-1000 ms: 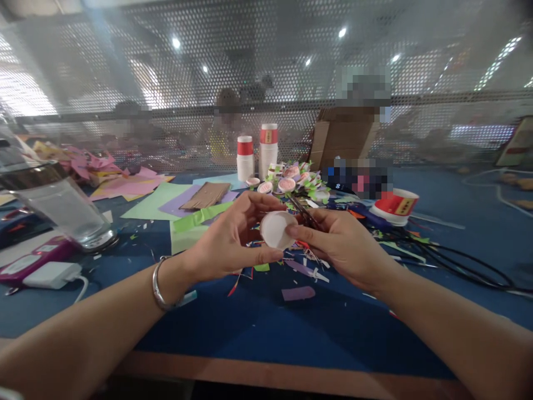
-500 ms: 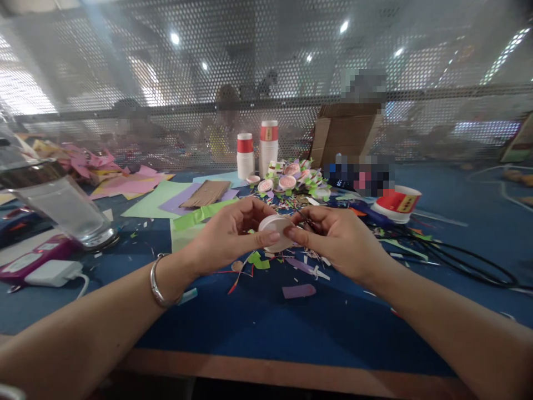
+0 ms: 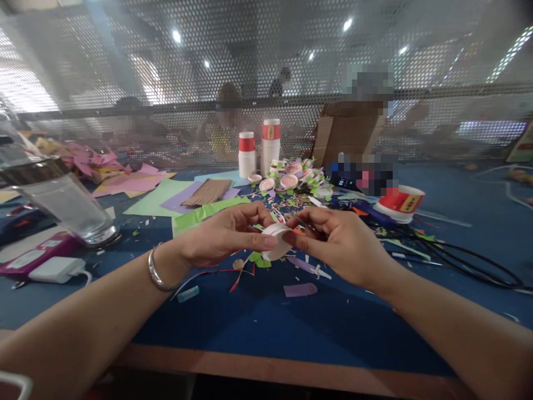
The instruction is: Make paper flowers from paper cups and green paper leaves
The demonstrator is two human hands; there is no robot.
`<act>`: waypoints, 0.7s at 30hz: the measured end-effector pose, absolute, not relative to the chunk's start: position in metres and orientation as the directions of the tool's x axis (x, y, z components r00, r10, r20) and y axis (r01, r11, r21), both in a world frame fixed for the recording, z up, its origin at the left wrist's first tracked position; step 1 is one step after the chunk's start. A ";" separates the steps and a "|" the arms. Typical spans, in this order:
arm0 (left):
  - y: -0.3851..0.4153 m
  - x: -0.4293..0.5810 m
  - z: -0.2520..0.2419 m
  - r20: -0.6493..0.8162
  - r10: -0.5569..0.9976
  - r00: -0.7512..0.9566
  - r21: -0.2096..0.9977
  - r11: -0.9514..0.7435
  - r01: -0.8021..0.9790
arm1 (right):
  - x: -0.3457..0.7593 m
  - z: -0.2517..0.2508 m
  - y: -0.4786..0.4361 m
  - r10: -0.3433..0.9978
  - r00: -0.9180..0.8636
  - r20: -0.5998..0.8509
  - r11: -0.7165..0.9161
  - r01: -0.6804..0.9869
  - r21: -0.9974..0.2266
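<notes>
My left hand [image 3: 233, 233] pinches a white, round, shallow paper cup bottom [image 3: 275, 244] between thumb and fingers, holding it tilted above the table. Closed near its right edge is my right hand [image 3: 337, 239], with the thumb tip against the cup bottom. Between the right fingers shows a thin dark metal tool, apparently scissors [image 3: 306, 224], mostly hidden by the hand. Under and behind the hands lie paper scraps, among them a purple piece [image 3: 300, 290] and a green piece [image 3: 261, 260].
Behind the hands sit several decorated cup bottoms [image 3: 288, 181] and stacked paper cups [image 3: 271, 147]. A red-and-white cup [image 3: 400, 204] and black cable [image 3: 470, 272] are right. Coloured paper [image 3: 154, 197], corrugated cardboard [image 3: 207, 193] and a glass bottle [image 3: 77, 208] are left. A perforated screen [image 3: 166, 128] stands behind.
The cup bottom has tilted and turned slightly in my left fingers. A thin white strip now shows below my left wrist. My right hand stays beside the cup bottom.
</notes>
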State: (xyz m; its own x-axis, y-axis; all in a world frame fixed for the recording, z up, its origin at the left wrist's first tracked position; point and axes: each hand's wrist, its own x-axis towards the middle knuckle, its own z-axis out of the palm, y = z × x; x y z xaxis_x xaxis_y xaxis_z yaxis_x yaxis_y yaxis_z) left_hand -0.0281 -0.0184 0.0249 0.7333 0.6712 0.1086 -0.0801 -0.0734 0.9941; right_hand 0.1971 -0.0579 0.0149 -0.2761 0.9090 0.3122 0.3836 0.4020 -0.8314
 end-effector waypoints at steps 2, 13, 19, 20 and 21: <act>-0.017 -0.030 0.025 0.091 0.646 0.758 0.996 -0.069 -0.061 | 0.197 0.013 -0.057 0.903 -0.292 0.314 0.408 0.356 -0.841; -0.012 -0.028 0.017 0.314 0.662 0.681 0.937 -0.333 -0.107 | 0.199 0.013 -0.059 0.925 -0.210 0.317 0.367 0.279 -0.887; -0.002 -0.030 0.012 0.510 0.681 0.526 0.816 -0.577 -0.044 | 0.201 0.012 -0.062 0.926 -0.245 0.287 0.352 0.283 -0.892; -0.001 -0.031 0.011 0.530 0.674 0.515 0.797 -0.603 -0.030 | 0.201 0.012 -0.062 0.920 -0.274 0.282 0.355 0.271 -0.895; 0.000 -0.032 0.011 0.545 0.667 0.508 0.780 -0.626 -0.015 | 0.201 0.012 -0.062 0.912 -0.305 0.274 0.358 0.265 -0.895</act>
